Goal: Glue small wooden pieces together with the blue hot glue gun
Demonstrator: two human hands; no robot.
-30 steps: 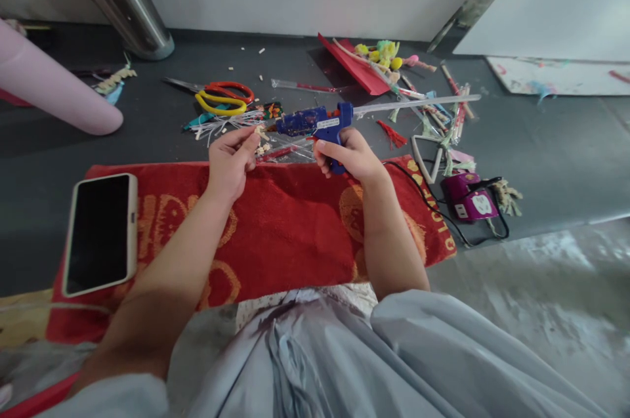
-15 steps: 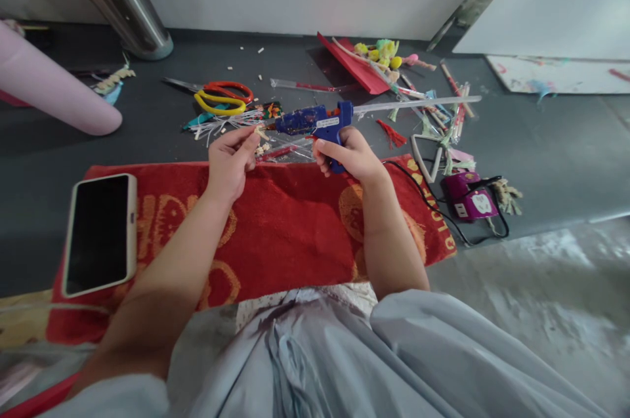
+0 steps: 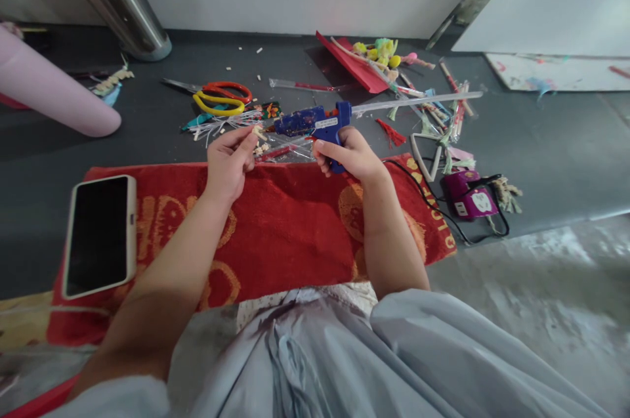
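Room to pass lay over the red towel [image 3: 295, 228] between the left forearm [image 3: 180, 257] and right forearm [image 3: 391, 228], and across the bare right stretch of the bench [image 3: 551, 142]. Ahead, the glue gun [image 3: 300, 121] barred the way, its long glue stick [image 3: 418, 101] reaching above clutter [image 3: 460, 119]; scissors [image 3: 221, 100] obstructed the left, a purple box [image 3: 470, 195] and black cable [image 3: 457, 231] the right.

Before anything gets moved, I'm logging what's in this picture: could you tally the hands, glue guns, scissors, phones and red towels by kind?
Left hand and right hand: 2 hands
Glue gun: 1
Scissors: 1 pair
Phone: 1
Red towel: 1
Total: 6
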